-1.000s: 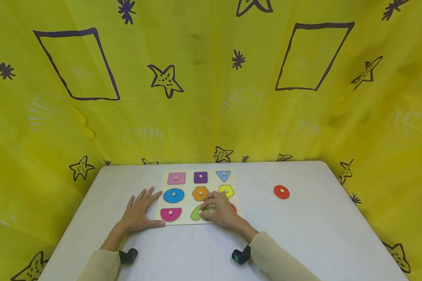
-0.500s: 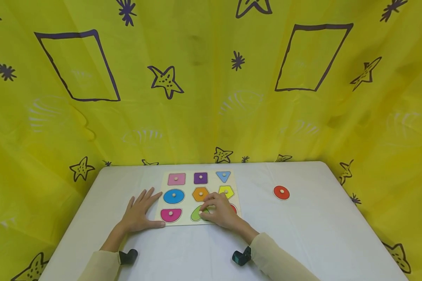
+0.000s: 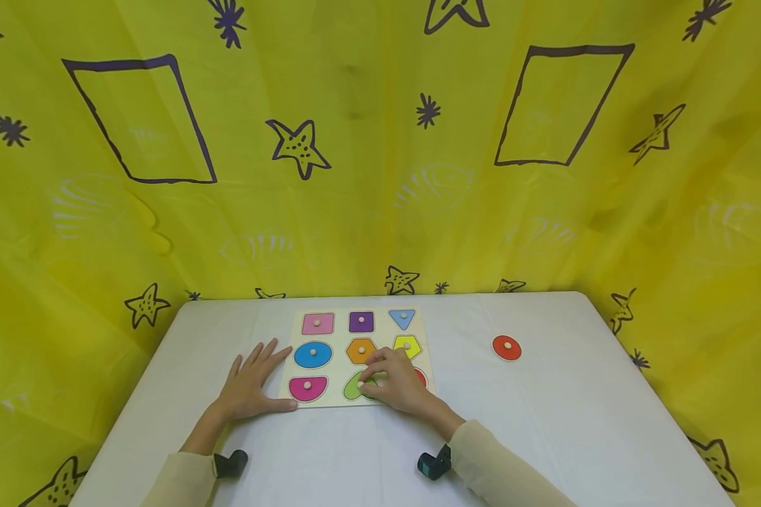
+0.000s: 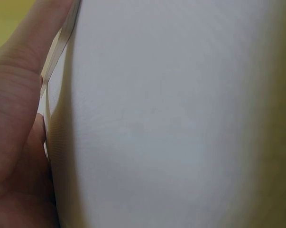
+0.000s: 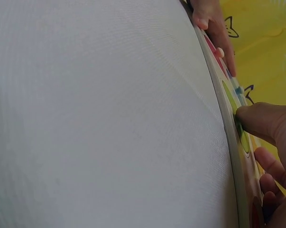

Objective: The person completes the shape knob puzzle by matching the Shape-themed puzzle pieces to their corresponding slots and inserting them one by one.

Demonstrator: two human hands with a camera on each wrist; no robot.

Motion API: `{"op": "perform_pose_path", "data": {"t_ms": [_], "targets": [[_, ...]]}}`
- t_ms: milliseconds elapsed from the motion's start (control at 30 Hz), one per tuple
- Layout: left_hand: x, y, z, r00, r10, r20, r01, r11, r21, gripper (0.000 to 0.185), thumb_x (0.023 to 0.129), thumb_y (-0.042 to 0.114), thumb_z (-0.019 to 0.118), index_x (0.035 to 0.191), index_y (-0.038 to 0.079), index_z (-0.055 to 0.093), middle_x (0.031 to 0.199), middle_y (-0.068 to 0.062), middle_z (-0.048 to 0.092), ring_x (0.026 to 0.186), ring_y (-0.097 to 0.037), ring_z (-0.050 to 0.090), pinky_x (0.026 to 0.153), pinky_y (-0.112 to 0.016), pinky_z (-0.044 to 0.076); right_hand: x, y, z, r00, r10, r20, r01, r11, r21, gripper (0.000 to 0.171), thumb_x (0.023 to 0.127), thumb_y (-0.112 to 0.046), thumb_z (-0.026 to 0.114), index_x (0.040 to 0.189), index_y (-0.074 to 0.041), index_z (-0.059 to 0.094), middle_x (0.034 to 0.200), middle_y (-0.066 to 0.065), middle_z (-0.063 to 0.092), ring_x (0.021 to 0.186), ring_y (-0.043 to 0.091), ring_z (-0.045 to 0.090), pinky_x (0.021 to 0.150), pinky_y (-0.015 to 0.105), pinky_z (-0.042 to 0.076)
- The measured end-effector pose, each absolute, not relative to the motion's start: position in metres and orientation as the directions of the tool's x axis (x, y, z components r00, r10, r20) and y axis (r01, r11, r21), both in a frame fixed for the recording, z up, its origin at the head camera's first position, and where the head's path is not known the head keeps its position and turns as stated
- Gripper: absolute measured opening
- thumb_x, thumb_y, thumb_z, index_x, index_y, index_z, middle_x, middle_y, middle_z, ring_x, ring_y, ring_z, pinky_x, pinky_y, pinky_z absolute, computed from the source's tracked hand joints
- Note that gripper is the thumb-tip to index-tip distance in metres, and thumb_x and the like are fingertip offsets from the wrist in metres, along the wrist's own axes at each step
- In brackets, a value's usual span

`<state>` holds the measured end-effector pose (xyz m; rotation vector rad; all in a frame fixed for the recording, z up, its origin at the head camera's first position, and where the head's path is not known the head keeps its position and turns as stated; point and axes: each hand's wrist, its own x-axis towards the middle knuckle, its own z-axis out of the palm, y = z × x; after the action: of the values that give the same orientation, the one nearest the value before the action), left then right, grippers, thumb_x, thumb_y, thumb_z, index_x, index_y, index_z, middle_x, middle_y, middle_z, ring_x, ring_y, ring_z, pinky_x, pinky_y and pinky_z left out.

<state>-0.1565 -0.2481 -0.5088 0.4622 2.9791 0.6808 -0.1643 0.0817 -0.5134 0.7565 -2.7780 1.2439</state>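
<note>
A cream peg-puzzle board (image 3: 336, 370) lies on the table. My left hand (image 3: 249, 386) has its fingers spread beside the board's left edge, with thumb and fingertips touching it. On the board's near row, my right hand (image 3: 398, 384) pinches the small knob of a green heart-shaped puzzle piece (image 3: 351, 389). The heart lies flat in the board, its right part hidden by my fingers. Beside it is a magenta semicircle piece (image 3: 317, 391). A red shape (image 3: 421, 377) shows partly behind my right hand. In the right wrist view, my thumb rests against the green piece (image 5: 229, 95).
Other knobbed pieces fill the board, among them a blue oval (image 3: 304, 358), an orange hexagon (image 3: 355, 342) and a purple square (image 3: 355, 325). A red round piece (image 3: 501, 353) lies apart on the white tablecloth (image 3: 545, 408). A yellow patterned curtain (image 3: 368, 211) surrounds the table.
</note>
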Motion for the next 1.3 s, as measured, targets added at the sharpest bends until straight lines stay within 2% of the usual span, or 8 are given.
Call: {"op": "perform_pose_path", "data": {"t_ms": [433, 533, 733, 1000, 1167, 1300], "targets": [[-0.157, -0.248, -0.505, -0.953, 0.301, 0.024, 0.280, 0.853, 0.441, 0.107, 0.069, 0.065, 0.083, 0.156, 0.016, 0.045, 0.165, -0.022, 0.030, 0.152, -0.050, 0.017, 0.116, -0.076, 0.003, -0.164, 0.083, -0.511, -0.877, -0.440, 0.196, -0.435, 0.551, -0.712, 0.005, 0.086, -0.023, 0.083, 0.090, -0.019, 0.082, 0.115, 0.001, 0.065, 0.111, 0.024, 0.049, 0.095, 0.046, 0.041], [-0.156, -0.248, -0.505, -0.954, 0.299, 0.024, 0.279, 0.853, 0.442, 0.107, 0.069, 0.065, 0.083, 0.156, 0.016, 0.045, 0.165, -0.022, 0.030, 0.152, -0.050, 0.017, 0.116, -0.076, 0.003, -0.165, 0.087, -0.510, -0.875, -0.454, 0.171, -0.422, 0.540, -0.728, 0.009, 0.087, -0.025, 0.083, 0.095, -0.022, 0.082, 0.115, -0.002, 0.065, 0.111, 0.022, 0.048, 0.094, 0.044, 0.042], [-0.157, -0.248, -0.508, -0.955, 0.295, 0.020, 0.274, 0.857, 0.437, 0.107, 0.069, 0.066, 0.082, 0.157, 0.017, 0.044, 0.165, -0.021, 0.029, 0.152, -0.049, 0.016, 0.116, -0.076, 0.002, -0.166, 0.096, -0.504, -0.869, -0.480, 0.119, -0.386, 0.509, -0.769, 0.028, 0.087, -0.036, 0.084, 0.113, -0.025, 0.078, 0.117, -0.014, 0.065, 0.116, 0.015, 0.050, 0.096, 0.042, 0.044], [-0.159, -0.250, -0.511, -0.955, 0.296, 0.013, 0.273, 0.859, 0.434, 0.108, 0.069, 0.068, 0.082, 0.157, 0.018, 0.044, 0.165, -0.021, 0.030, 0.152, -0.049, 0.016, 0.117, -0.075, 0.003, -0.165, 0.113, -0.490, -0.837, -0.508, 0.202, -0.458, 0.449, -0.767, 0.046, 0.085, -0.032, 0.087, 0.125, -0.013, 0.072, 0.118, 0.003, 0.069, 0.105, 0.023, 0.059, 0.089, 0.039, 0.052], [-0.159, -0.251, -0.510, -0.954, 0.298, 0.016, 0.275, 0.859, 0.432, 0.108, 0.069, 0.068, 0.081, 0.157, 0.018, 0.044, 0.165, -0.020, 0.030, 0.152, -0.049, 0.017, 0.117, -0.075, 0.003, -0.170, 0.130, -0.486, -0.853, -0.491, 0.178, -0.435, 0.478, -0.763, 0.052, 0.084, -0.033, 0.087, 0.130, -0.015, 0.070, 0.121, 0.002, 0.068, 0.110, 0.024, 0.060, 0.090, 0.040, 0.055], [-0.159, -0.251, -0.510, -0.954, 0.299, 0.016, 0.276, 0.857, 0.435, 0.108, 0.069, 0.068, 0.081, 0.157, 0.018, 0.044, 0.165, -0.021, 0.029, 0.152, -0.049, 0.016, 0.117, -0.076, 0.003, -0.171, 0.144, -0.481, -0.879, -0.457, 0.137, -0.386, 0.512, -0.767, 0.056, 0.084, -0.036, 0.087, 0.133, -0.017, 0.069, 0.127, 0.001, 0.067, 0.113, 0.023, 0.058, 0.091, 0.041, 0.053]]}}
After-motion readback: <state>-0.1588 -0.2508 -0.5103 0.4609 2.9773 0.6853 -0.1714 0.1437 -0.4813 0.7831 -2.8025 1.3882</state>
